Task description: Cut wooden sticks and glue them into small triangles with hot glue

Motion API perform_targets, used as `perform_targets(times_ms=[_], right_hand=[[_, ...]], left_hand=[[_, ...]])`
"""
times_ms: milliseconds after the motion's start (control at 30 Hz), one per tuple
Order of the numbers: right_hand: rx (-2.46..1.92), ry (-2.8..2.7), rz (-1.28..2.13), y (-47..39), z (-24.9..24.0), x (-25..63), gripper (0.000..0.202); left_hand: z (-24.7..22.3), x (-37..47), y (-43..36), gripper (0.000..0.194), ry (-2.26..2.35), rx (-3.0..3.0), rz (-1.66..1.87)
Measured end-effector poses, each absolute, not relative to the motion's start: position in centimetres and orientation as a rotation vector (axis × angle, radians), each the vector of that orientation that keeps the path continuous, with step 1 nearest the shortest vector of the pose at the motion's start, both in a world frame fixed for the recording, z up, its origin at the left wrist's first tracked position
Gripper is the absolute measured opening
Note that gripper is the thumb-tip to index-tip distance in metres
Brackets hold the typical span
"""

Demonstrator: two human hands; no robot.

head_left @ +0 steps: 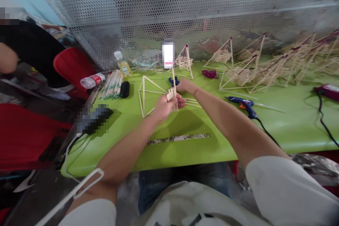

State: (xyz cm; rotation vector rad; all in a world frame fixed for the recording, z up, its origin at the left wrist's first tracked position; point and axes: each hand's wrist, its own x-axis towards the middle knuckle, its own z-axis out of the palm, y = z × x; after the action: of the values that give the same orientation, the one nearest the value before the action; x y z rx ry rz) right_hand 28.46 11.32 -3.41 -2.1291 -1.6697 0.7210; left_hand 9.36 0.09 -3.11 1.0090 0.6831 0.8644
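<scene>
My left hand [164, 107] is closed on a small bundle of wooden sticks [172, 100], the thumb pressing them against the fingers. One longer stick [174, 79] rises out of the same bundle. Just beyond it, my right hand [184, 86] is closed, its fingertips beside a dark blue curved object [173, 81]; whether they touch it or pinch something small is unclear. A stick frame [143, 95] of triangles stands left of the hands. Several loose sticks [193, 102] lie under my right forearm.
Stick pyramids [243, 74] crowd the back right. A blue glue gun [242, 103] with a cord lies right of my arm. Bundled sticks [111, 84], a bottle of yellow liquid [123, 65] and a black case [124, 89] are at left. A patterned strip [180, 137] lies in front.
</scene>
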Motion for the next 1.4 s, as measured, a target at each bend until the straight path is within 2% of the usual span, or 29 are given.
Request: perform_targets(times_ms=[133, 300, 433, 500, 600, 800, 967, 1167, 1300, 1400], right_hand=[[-1.978, -1.516, 0.787, 10.5, -3.7, 29.9, 0.031], [-1.719, -1.251, 0.868, 7.6, -4.4, 30.5, 0.034], [-1.493, -1.085, 1.044, 5.7, -4.1, 30.4, 0.016], [-1.413, -1.053, 1.122, 4.8, -3.6, 30.8, 0.012], [-1.327, -1.06, 1.181, 3.0, -2.4, 31.9, 0.018], [-1.137, -1.259, 1.183, -1.0, -0.3, 33.1, 0.029], [-0.995, -1.235, 1.089, -3.0, -0.8, 31.9, 0.037], [-1.03, -1.254, 0.973, -3.9, -3.1, 29.7, 0.021], [-0.87, -1.412, 1.048, -4.3, -3.4, 28.7, 0.03], [-0.746, -1.403, 0.952, -4.3, -3.5, 28.5, 0.034]], left_hand=[[-3.3, 9.0, 0.5, 0.014, 0.645, 1.023, 0.88], [-3.6, 8.8, 0.8, 0.012, 0.599, 1.039, 0.88], [-3.9, 8.6, 0.9, 0.007, 0.571, 1.048, 0.864], [-4.0, 8.5, 1.0, 0.012, 0.571, 1.055, 0.872], [-3.8, 8.4, 1.0, 0.016, 0.615, 1.118, 0.952], [-3.5, 8.7, 0.8, 0.011, 0.814, 1.195, 1.254], [-3.9, 8.9, 0.3, 0.018, 0.764, 1.365, 1.06], [-3.8, 9.2, 0.2, 0.015, 0.848, 1.31, 1.126], [-4.0, 9.5, -0.5, 0.018, 0.854, 1.294, 1.08], [-4.3, 10.0, -1.5, 0.02, 0.801, 1.239, 1.066]])
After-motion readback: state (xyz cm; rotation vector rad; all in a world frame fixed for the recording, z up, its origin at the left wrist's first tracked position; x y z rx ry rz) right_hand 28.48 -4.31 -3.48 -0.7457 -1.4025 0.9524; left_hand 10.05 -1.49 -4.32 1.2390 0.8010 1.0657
